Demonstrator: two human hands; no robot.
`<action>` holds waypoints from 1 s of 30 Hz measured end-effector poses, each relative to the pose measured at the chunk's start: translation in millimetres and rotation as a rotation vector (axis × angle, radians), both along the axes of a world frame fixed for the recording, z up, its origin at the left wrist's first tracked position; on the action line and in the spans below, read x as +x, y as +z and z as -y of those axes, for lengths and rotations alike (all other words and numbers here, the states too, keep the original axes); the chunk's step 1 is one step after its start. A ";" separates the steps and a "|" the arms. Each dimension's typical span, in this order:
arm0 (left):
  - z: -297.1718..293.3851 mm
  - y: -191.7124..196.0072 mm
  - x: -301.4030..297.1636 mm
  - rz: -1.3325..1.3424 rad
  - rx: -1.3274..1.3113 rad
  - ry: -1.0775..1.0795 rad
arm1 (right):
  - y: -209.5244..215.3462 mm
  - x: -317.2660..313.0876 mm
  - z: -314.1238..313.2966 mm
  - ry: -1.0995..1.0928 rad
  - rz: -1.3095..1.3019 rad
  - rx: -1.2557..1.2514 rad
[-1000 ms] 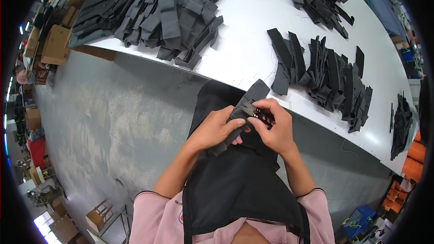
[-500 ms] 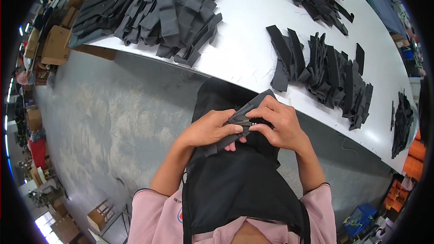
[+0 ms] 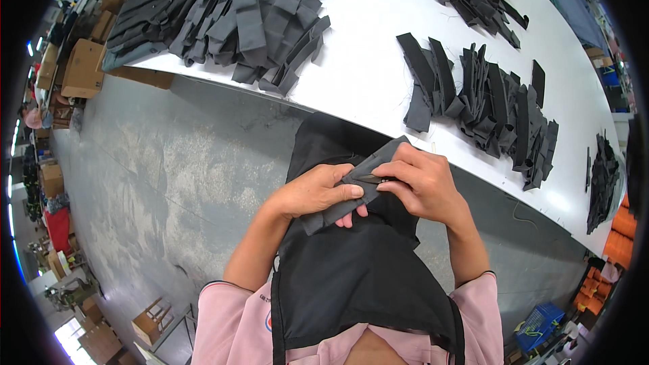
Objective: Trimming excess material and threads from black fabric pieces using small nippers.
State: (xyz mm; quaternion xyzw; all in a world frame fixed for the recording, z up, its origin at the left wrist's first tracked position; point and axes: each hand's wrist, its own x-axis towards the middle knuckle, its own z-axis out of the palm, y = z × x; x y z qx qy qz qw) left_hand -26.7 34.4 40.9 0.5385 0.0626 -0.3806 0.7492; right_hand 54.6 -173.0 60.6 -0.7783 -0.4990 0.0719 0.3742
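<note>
And straight into close work, just off the near edge of the white table (image 3: 365, 61): holding the dark grey fabric strip (image 3: 372, 164) aslant above the black apron (image 3: 365, 277), on the wearer's side of that edge. Clamping with the left hand (image 3: 318, 192), thumb pressed on top, fingertips peeking out underneath. Pinching narrowly with the right hand (image 3: 426, 186), thumb and forefinger brought together around a small pointed tool (image 3: 368, 178), probably thread snips, tip against or just over the strip, near the left thumb. No telling from here about any gap between blades. Looks like trimming or picking at a thread or seam, probably mid-step. Next, most likely calling for a steady strip, a small precise squeeze and good clearance from that left thumb. Compared with a second ago: a flatter slant to the strip, with its upper end lower beside the table edge and partly behind the right fingers, and far less of the tool's handle in sight. Up on the table, no obvious rearranging of the heap of grey strips (image 3: 253, 23) toward the left end or the darker bundle (image 3: 500, 115) toward the right.
</note>
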 end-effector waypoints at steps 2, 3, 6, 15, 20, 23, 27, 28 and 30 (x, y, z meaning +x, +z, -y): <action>-1.6 -3.2 -0.6 0.004 0.017 0.032 | -4.0 -6.0 1.9 -0.146 -0.088 0.117; -1.0 -3.9 0.3 0.008 0.029 0.055 | -5.8 -7.6 0.6 -0.153 -0.085 0.115; 0.9 -3.6 3.4 0.004 0.029 0.129 | -7.9 -12.8 -6.9 -0.254 -0.049 0.102; 6.5 -14.4 1.5 -0.024 -0.137 0.426 | -9.4 -37.0 -8.7 -0.418 0.001 0.104; 8.6 -13.4 4.5 -0.017 -0.206 0.480 | -9.6 -36.6 -13.5 -0.428 0.037 0.065; 9.4 -17.3 4.6 -0.061 -0.247 0.518 | -15.1 -35.4 -13.3 -0.427 0.042 0.074; 17.1 -14.4 7.6 -0.039 -0.171 0.549 | -14.5 -35.1 -11.7 -0.423 -0.043 0.078; 18.0 -14.5 8.7 -0.054 -0.159 0.560 | -13.8 -36.2 -9.7 -0.439 -0.101 0.096; 19.2 -14.9 9.5 -0.039 -0.171 0.557 | -12.0 -38.3 -8.8 -0.456 -0.159 0.114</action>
